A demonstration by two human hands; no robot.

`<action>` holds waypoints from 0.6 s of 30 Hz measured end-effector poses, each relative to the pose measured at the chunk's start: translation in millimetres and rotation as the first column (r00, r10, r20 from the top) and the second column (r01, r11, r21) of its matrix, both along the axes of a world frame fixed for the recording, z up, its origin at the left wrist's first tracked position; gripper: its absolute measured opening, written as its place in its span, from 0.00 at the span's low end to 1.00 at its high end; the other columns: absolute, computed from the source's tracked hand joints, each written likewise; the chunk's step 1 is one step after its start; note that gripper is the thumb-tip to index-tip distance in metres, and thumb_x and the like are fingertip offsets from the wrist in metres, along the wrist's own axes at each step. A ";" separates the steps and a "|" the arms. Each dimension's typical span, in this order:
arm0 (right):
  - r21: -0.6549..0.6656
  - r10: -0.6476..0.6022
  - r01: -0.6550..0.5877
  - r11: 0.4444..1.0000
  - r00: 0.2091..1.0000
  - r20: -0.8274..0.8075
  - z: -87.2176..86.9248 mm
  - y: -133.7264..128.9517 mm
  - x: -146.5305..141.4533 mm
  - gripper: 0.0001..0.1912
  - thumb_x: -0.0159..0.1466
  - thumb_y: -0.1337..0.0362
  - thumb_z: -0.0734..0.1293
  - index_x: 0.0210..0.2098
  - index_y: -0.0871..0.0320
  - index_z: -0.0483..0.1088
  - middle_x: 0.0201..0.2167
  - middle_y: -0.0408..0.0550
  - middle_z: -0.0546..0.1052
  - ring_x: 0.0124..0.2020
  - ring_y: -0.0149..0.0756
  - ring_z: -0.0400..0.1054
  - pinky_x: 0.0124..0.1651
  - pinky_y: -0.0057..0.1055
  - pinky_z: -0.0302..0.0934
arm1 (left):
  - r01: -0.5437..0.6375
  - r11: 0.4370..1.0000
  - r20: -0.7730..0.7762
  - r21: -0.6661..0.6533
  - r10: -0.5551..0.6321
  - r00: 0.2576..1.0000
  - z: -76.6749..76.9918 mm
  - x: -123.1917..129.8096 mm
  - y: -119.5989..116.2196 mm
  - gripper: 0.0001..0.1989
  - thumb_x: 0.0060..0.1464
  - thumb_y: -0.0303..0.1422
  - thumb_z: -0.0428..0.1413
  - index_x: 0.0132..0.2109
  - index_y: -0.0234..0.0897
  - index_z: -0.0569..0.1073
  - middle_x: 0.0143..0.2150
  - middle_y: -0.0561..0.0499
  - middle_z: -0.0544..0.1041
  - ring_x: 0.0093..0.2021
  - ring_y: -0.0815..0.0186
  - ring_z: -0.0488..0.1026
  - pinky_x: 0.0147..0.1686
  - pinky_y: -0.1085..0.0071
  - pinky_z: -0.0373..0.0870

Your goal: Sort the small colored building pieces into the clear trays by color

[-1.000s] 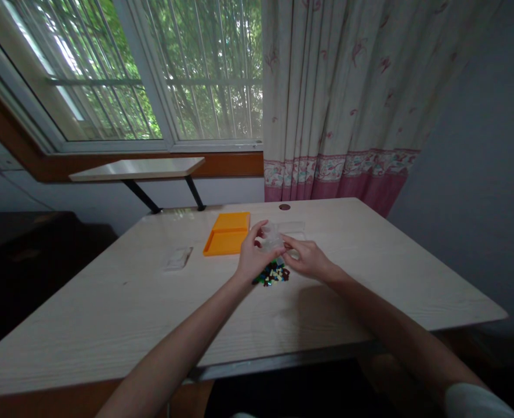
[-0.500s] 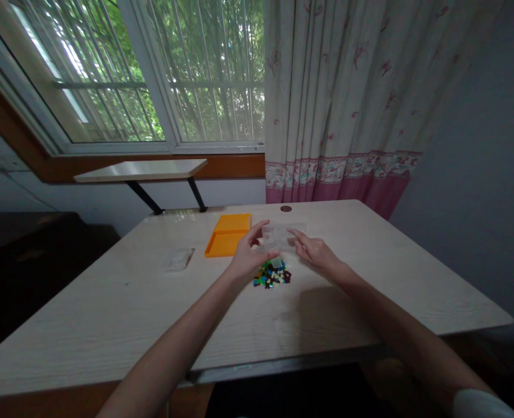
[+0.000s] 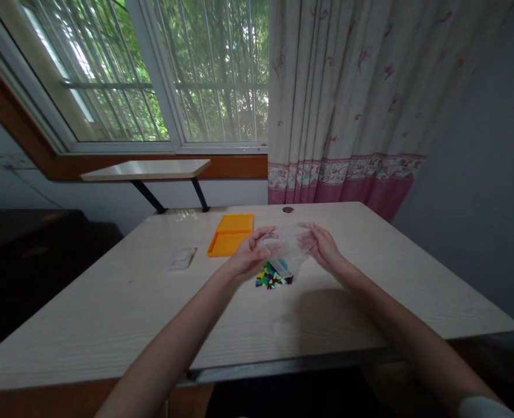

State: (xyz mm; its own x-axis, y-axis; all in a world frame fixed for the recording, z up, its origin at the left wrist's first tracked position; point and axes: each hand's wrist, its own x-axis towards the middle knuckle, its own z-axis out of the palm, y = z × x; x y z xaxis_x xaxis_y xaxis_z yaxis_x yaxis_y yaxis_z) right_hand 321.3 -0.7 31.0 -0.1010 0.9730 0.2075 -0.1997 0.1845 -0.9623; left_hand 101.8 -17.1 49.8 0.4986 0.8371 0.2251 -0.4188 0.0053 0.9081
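Observation:
Between my hands is a clear plastic bag (image 3: 286,239), held above the table. My left hand (image 3: 250,251) grips its left side with thumb and fingers. On the right side, my right hand (image 3: 322,241) has its fingers around the edge of the bag. Directly below lies a pile of small colourful building bricks (image 3: 269,277), in green, blue, yellow, white and dark brown. The bag's lower part hangs over the pile and hides some of it.
An open orange plastic case (image 3: 231,232) lies behind my left hand. Farther left is a flat clear packet (image 3: 182,259). A raised shelf (image 3: 148,169) on black legs stands at the back left of the pale wooden table (image 3: 396,278). A round cable hole (image 3: 288,209) is near the back edge.
My right hand has gone from pointing a finger at the middle of the bag to gripping its right side. The bag now looks spread wider, its lower part hanging over the bricks.

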 end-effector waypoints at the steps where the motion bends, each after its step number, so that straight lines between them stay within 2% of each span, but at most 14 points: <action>1: 0.028 0.006 -0.006 1.000 1.000 -0.003 -0.8 0.9 1.4 0.25 0.59 0.47 0.58 0.47 0.58 0.65 0.31 0.50 0.76 0.28 0.32 0.70 0.32 0.30 0.66 | -0.060 0.998 0.005 0.006 0.060 0.998 -3.4 1.0 2.3 0.33 0.29 0.33 0.67 0.46 0.39 0.67 0.47 0.47 0.67 0.46 0.56 0.71 0.49 0.58 0.63; 3: 0.088 0.050 -0.054 0.995 0.998 0.042 -3.0 2.6 3.5 0.31 0.55 0.44 0.61 0.52 0.54 0.59 0.41 0.53 0.73 0.37 0.35 0.70 0.40 0.33 0.65 | -0.174 0.985 0.017 0.015 0.173 0.985 -10.8 3.2 7.4 0.32 0.28 0.31 0.67 0.44 0.40 0.65 0.45 0.50 0.67 0.45 0.59 0.71 0.49 0.60 0.63; 5: 0.126 0.106 -0.124 0.984 0.985 0.137 -5.8 3.4 4.1 0.41 0.48 0.45 0.67 0.57 0.50 0.52 0.48 0.54 0.69 0.43 0.37 0.67 0.44 0.36 0.63 | -0.242 0.970 0.032 0.027 0.241 0.970 -16.9 5.4 11.1 0.32 0.28 0.28 0.67 0.43 0.41 0.63 0.44 0.52 0.66 0.46 0.62 0.70 0.48 0.62 0.63; 7: 0.148 0.137 -0.175 0.973 0.963 0.233 -8.2 2.6 3.0 0.52 0.42 0.49 0.72 0.60 0.48 0.44 0.50 0.54 0.66 0.46 0.37 0.65 0.46 0.37 0.62 | -0.273 0.961 0.038 0.048 0.271 0.962 -20.3 7.6 12.2 0.32 0.28 0.27 0.66 0.42 0.42 0.61 0.44 0.54 0.64 0.47 0.63 0.70 0.48 0.63 0.63; 9: 0.166 0.142 -0.197 0.966 0.945 0.294 -9.3 0.4 1.1 0.58 0.39 0.52 0.75 0.61 0.47 0.39 0.50 0.54 0.65 0.48 0.38 0.63 0.48 0.38 0.60 | -0.288 0.955 0.031 0.066 0.287 0.958 -21.0 9.9 10.9 0.32 0.28 0.26 0.66 0.42 0.42 0.59 0.44 0.54 0.64 0.47 0.63 0.69 0.48 0.65 0.63; 15: 0.163 0.155 -0.213 0.963 0.937 0.312 -6.9 -4.3 -0.2 0.61 0.39 0.56 0.75 0.62 0.48 0.35 0.47 0.54 0.67 0.49 0.40 0.63 0.52 0.44 0.56 | -0.299 0.950 0.037 0.093 0.297 0.954 -21.7 16.8 3.4 0.32 0.28 0.29 0.66 0.42 0.42 0.58 0.45 0.54 0.62 0.47 0.64 0.68 0.45 0.67 0.64; 18: 0.170 0.120 -0.182 0.968 0.939 0.321 -1.7 -2.2 9.3 0.61 0.39 0.57 0.75 0.62 0.48 0.35 0.46 0.53 0.68 0.50 0.41 0.63 0.53 0.45 0.55 | -0.315 0.922 -0.051 0.224 0.334 0.941 -22.2 13.0 3.4 0.33 0.30 0.32 0.65 0.45 0.42 0.58 0.47 0.51 0.63 0.48 0.64 0.67 0.46 0.65 0.63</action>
State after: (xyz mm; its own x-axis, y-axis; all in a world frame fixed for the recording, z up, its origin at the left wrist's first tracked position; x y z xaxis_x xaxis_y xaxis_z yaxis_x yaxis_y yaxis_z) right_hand 330.6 -2.9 29.3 -0.3327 0.8848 0.3263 0.0586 0.3648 -0.9293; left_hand 114.8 -13.7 27.6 0.2327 0.8947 0.3813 -0.2848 -0.3122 0.9063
